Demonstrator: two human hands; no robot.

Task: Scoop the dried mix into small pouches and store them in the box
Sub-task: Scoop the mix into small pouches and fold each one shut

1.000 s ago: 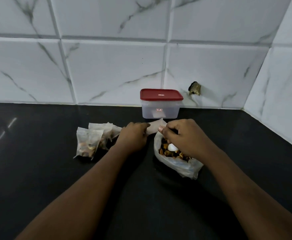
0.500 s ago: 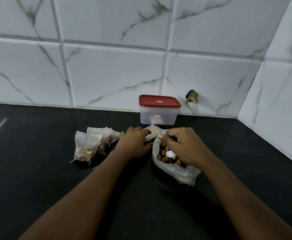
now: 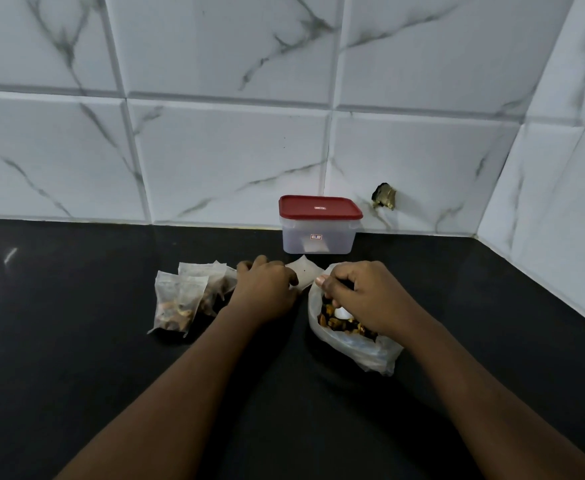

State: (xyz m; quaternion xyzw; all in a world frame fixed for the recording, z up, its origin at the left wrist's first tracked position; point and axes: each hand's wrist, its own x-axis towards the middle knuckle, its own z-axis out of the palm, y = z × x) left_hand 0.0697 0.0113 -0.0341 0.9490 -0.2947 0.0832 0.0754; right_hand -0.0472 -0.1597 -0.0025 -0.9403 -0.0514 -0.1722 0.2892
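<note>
My left hand (image 3: 265,292) fingers pinch the pouch (image 3: 303,276) edge, holding it ready to fill, right hand (image 3: 367,299) fingers curl round the scoop (image 3: 341,312) in the bag (image 3: 370,353) of mix (image 3: 331,322); filled pouches (image 3: 176,303) left, lidded box (image 3: 319,235) far.

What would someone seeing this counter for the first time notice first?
At centre, the right hand holds a white scoop in the open bag of dried mix, and the left hand holds an empty pouch beside it. Behind them a red-lidded box stands shut against the tiled wall; filled pouches lie left.
</note>
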